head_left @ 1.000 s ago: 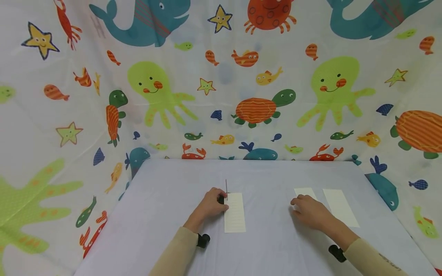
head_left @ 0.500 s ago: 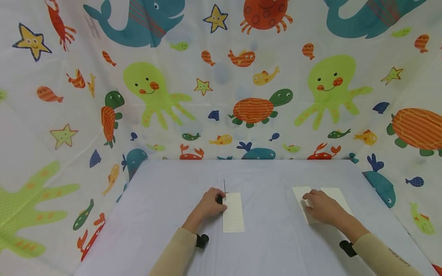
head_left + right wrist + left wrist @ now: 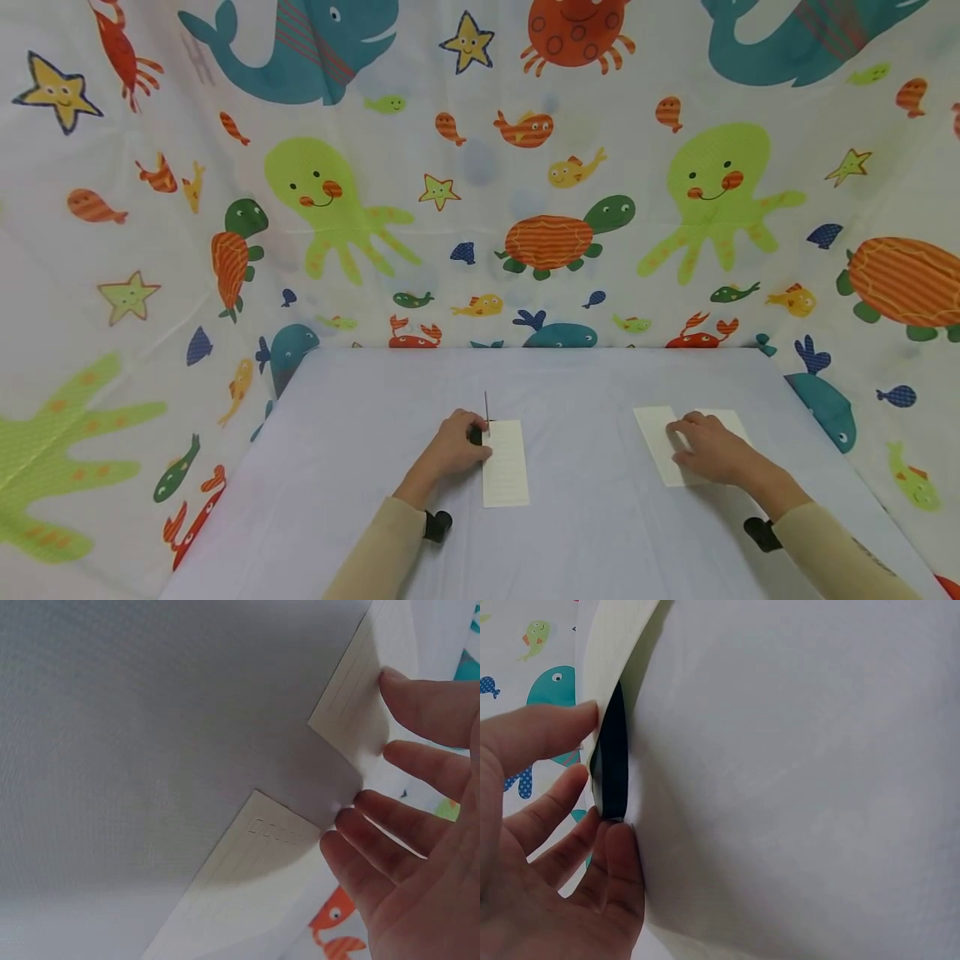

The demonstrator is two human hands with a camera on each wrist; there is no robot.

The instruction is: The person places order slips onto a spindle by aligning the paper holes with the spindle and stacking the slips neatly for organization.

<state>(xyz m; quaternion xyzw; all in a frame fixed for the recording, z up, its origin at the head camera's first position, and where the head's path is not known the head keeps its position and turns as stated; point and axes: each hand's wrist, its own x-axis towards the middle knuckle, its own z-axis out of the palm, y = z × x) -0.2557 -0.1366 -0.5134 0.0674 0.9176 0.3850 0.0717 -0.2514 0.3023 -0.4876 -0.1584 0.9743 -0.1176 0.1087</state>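
Observation:
In the head view, my left hand (image 3: 453,446) is at the left edge of a pale ruled paper slip (image 3: 508,471). Its thumb and fingers grip round a small dark curved-sided piece (image 3: 615,761), which the slip partly covers. A thin dark upright line (image 3: 487,407), like a stick, rises at the slip's upper left corner. Over on the right, my right hand (image 3: 708,450) touches two more pale slips with extended fingers: the nearer-left slip (image 3: 654,429) and the right-hand slip (image 3: 731,419), partly hidden. Seen from the right wrist, the lower ruled slip (image 3: 247,855) bears a row of small printed boxes.
A white cloth covers the table (image 3: 577,533). Behind it and along both sides hangs a curtain (image 3: 480,192) printed with sea animals. Black wrist cameras sit by the left sleeve (image 3: 382,550) and the right sleeve (image 3: 832,550).
My right hand has moved right, from the left edge of the nearer-left slip to over the gap between both slips. My left hand stays at its slip. The head view has shifted slightly.

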